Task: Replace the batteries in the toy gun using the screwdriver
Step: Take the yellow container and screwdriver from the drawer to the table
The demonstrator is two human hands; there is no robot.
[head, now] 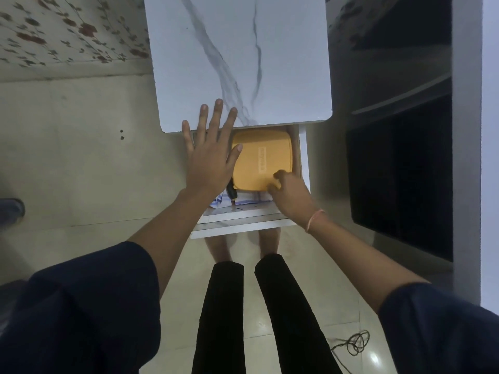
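The left hand (210, 157) is held flat with fingers spread wide over the near edge of the marble-topped desk (243, 63) and the left part of the open drawer (303, 157); nothing is held by it. Just right of it, a dark tool handle (231, 190), perhaps the screwdriver, is seen on a striped cloth (245, 199) beside the near left corner of an orange case (260, 155). The case's near right corner is pinched by the right hand (290, 195), fingers curled over it. The toy gun is not in view. The case is best lifted level, clear of the drawer wall, so the handle is not dragged; its left edge could be supported by the left hand.
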